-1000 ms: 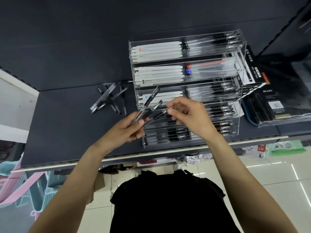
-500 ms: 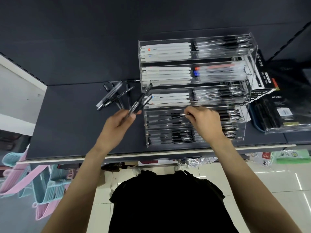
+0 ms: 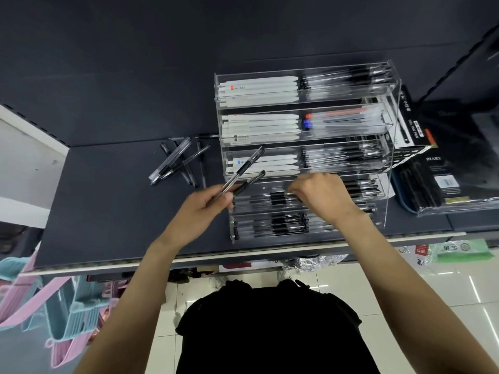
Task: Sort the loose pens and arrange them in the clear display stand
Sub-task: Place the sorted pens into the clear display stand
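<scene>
Our left hand [image 3: 201, 209] grips two pens [image 3: 243, 172] mid-frame, right hand [image 3: 322, 197] curls over a pen [image 3: 278, 197] in the stand [image 3: 388, 184], loose pens [image 3: 179, 161] upper left.

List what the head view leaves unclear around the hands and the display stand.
- Right hand: fingertips curl out of sight, so its grip on a pen cannot be told.
- Clear display stand: right-side pens blurred, uncountable.
- Left hand: palm hides its pens' lower ends.
</scene>
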The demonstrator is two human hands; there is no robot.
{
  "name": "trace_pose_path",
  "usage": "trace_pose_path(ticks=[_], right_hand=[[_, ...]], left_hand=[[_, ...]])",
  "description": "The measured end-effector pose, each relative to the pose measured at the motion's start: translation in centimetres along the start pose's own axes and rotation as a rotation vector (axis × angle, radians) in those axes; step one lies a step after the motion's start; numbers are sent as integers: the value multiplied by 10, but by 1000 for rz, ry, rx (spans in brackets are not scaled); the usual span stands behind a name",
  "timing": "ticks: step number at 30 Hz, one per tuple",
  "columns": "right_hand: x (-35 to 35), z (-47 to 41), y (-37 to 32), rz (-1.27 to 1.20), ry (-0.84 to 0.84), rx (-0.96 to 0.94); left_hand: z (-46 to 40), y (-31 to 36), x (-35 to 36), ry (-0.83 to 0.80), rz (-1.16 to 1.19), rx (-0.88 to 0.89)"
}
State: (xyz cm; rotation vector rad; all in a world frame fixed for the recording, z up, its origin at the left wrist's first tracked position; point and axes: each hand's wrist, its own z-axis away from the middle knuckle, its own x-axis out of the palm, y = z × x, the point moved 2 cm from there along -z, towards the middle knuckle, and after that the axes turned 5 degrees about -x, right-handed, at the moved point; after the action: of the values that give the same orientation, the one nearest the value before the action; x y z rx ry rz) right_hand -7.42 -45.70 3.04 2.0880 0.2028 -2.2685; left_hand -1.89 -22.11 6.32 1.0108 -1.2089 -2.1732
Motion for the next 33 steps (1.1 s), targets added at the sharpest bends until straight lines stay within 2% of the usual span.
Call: trace_pose_path(ticks=[1, 3, 5, 6, 8, 11, 15, 19, 27, 33], right_hand=[[-2, 3, 0, -66, 88, 30], [-11, 11, -2, -395, 311, 111], [-19, 12, -9, -793, 387, 155], [-20, 12, -14, -873, 377, 137], [-19, 11, -22, -777, 363, 34], [-14, 15, -16, -546, 461, -45], [-3, 32, 14, -394, 604, 64], [8, 35, 23, -369, 544, 76], [11, 22, 6, -229, 441, 67], [8, 20, 6, -83, 485, 160]], left_hand=[[-1, -1, 1, -20, 5, 4], [-5, -2, 2, -61, -29, 19], [-8, 1, 4, -104, -42, 26], [-9, 2, 6, -125, -33, 25], [-11, 4, 10, -164, -26, 28], [-12, 4, 11, -175, 11, 36], [-10, -2, -5, 59, -85, 87], [-3, -14, -17, 203, -193, 67], [8, -21, -13, 244, -177, 12], [7, -23, -11, 291, -197, 70]])
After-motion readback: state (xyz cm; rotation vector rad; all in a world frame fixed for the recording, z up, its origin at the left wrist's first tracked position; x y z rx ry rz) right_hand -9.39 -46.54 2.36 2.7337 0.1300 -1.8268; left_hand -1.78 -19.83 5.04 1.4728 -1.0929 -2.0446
